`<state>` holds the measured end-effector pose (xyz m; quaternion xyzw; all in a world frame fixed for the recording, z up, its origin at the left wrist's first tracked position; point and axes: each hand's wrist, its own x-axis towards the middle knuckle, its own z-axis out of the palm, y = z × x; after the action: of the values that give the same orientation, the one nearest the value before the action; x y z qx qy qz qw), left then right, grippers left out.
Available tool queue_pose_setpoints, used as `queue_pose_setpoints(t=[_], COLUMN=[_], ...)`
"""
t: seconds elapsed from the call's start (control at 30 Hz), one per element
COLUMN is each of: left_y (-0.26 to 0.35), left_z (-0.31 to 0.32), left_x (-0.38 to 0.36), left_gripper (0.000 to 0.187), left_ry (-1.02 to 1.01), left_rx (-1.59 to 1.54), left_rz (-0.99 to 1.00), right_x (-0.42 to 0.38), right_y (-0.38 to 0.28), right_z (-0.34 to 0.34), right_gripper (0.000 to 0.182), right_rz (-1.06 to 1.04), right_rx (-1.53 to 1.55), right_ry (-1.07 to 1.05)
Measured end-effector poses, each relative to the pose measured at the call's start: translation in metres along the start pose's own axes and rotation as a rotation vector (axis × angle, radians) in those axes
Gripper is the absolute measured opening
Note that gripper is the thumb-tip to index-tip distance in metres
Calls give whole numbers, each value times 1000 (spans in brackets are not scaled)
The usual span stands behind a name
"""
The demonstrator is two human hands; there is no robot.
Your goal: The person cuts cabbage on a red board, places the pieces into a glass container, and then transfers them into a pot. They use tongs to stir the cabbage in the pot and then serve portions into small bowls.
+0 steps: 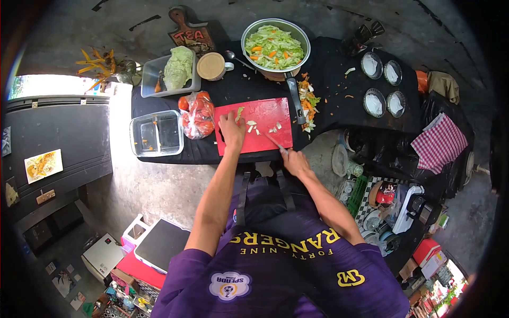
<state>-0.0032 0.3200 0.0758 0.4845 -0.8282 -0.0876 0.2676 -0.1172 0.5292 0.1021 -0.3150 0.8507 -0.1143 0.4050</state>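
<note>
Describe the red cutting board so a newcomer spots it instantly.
Find the black-covered table. Along its near edge, closer than the pan, the red cutting board lies under the left hand. Unlike the equally red bag of tomatoes beside it, the board is flat and rectangular, bearing pale chopped pieces.

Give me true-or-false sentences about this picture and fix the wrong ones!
The right hand grips a slim pale-handled knife. True.
The round metal pan is empty. False: the pan holds shredded green leaves and orange pieces.
A pale-green cabbage sits in a clear rectangular plastic tub. True.
Three small round clear dishes stand together. False: four dishes do.
The left hand holds the knife. False: the left hand is over the red rectangular board.
</note>
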Motion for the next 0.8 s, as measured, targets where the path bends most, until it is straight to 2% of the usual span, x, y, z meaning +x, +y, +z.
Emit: queue_pose_setpoints(t=[0.1, 0.13, 0.23, 0.33, 0.43, 0.47, 0.53, 0.57, 0.6, 0.7, 0.8], left_y=[-33, -39, -41, -36, -32, -31, -27, -26, -28, -27, -19], left_z=[10, 8, 11, 6, -8, -14, -30, -38, -42, -37, -32], left_x=[-2, 1, -2, -13, -21, -23, -26, -25, -26, -35, -36], left_gripper=[22, 15, 9, 8, 8, 8, 8, 8, 14, 19, 21], left_ry=[-318, -562, -583, -481, -496, -451, -372, -327, -383, -356, -447], left_rx=[-103, -166, -206, -272, -348, -326, -510, -603, -625, -832, -672], left_rz=[-117, -198, -187, -77, -242, -305, -435, -500, -548, -500, -257], right_x=[19, 21, 17, 6, -1, 1, 9, 14, 22, 41, 41], right_y=[4, 4, -2, -13, -31, -34, -40, -43, -44, -41, -42], right_z=[-2, -4, -2, 12, 23, 25, 27, 27, 29, 31, 28], right_gripper=[55, 55, 56, 54, 52, 52, 54, 54, 54, 56, 58], right_rz=[20, 14, -27, -89, -109, -121, -143, -123, -104, -13, -6], right_rx=[70, 98, 115, 109, 24, 6, -27, -8, 10, 117, 261], right_ry=[102, 110, 94, 27, -118, -128, -153, -97, -39, 66, 174])
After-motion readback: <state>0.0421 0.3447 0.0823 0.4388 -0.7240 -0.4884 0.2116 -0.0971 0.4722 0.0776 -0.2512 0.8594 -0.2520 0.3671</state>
